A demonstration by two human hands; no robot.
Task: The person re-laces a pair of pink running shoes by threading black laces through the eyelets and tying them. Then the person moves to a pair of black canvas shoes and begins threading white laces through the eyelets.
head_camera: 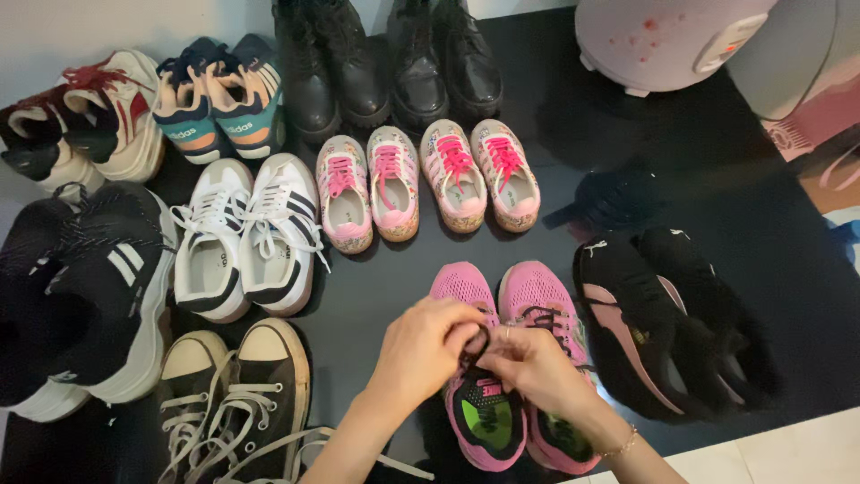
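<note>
Head view, floor lot of footwear on a dark mat (537, 233)

Item 1: pair of pink mesh trainers (502, 358) with black laces (475, 345) and green insoles, standing side by side nearest to us, toes pointing away. Our left hand (421, 350) and right hand (537, 367) meet over the left shoe of the pair, fingers closed narrowly on the lace ends, a small loop pinched up between them. We judge the step in hand to be knotting that lace. To do it well we would keep the loop short, draw both ends evenly, and hold the shoe flat so the tongue stays centred.

Item 2: black trainers with pink side stripes (663, 332), just right of the pink pair, apart from it.

Item 3: black canvas shoes with white toe caps (233, 394), left of our forearm, laces loose.

Item 4: white trainers with dark stripes (246, 237), behind the canvas pair.

Item 5: two small pairs of pale pink patterned shoes with bright pink laces (430, 184), mid row.

Item 6: black boots (385, 63), back row, against the wall.

Item 7: chunky black and white trainers (81, 287), far left.

Item 8: white appliance with red spots (663, 40), top right, partly out of view
</note>
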